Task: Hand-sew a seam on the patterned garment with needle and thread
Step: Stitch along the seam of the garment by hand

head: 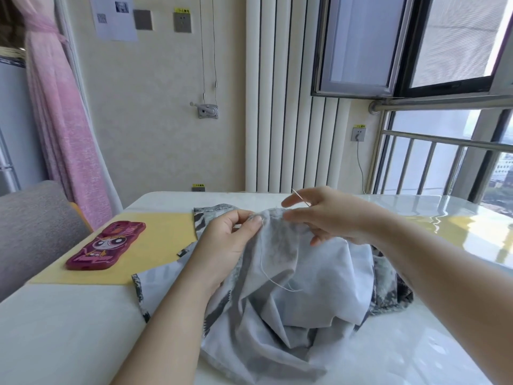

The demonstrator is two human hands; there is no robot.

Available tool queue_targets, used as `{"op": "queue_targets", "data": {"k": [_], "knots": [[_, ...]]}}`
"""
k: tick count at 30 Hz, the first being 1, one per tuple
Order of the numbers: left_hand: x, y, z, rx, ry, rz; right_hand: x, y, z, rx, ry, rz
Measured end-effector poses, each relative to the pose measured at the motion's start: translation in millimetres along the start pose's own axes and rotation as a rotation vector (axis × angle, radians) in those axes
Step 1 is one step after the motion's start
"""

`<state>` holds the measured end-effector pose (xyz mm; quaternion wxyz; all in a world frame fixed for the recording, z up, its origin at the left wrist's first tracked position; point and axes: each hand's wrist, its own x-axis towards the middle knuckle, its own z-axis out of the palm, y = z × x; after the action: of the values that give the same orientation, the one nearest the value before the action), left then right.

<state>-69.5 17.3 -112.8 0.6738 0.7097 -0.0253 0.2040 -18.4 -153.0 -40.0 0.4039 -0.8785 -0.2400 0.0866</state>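
Crumpled grey-and-white patterned cloth garment (291,273), pale reverse up, heaped mid-table on glossy white tabletop (69,329); top fold at 12 o'clock pinched by left hand (224,243), thin steel needle (301,198) pinched at 1 o'clock by right hand (327,215), white thread (270,279) slack toward 6: seemingly mid-stitch, next needing slack drawn taut.

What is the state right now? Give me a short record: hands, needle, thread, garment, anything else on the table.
left hand: pinches garment edge at the seam
right hand: holds needle, raised just above that edge
needle: slanted, upper end clear of the fingers
thread: slack, trails from the edge down over the cloth
garment: bunched on table, pale inside showing
also there: phone on yellow mat, left of garment
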Motion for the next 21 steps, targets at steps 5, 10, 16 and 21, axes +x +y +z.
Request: {"op": "queue_targets", "data": {"k": [5, 10, 16, 21], "knots": [[1, -2, -5, 0.11, -0.006, 0.064, 10, 5, -2, 0.068, -0.037, 0.023], [2, -5, -3, 0.21, 0.026, 0.074, 7, 10, 0, -0.222, 0.157, -0.095], [2, -5, -2, 0.208, 0.052, 0.033, 2, 14, 5, -0.137, 0.22, -0.119], [2, -3, -4, 0.172, 0.071, 0.006, -15, -1, 16, 0.038, 0.2, -0.21]]}}
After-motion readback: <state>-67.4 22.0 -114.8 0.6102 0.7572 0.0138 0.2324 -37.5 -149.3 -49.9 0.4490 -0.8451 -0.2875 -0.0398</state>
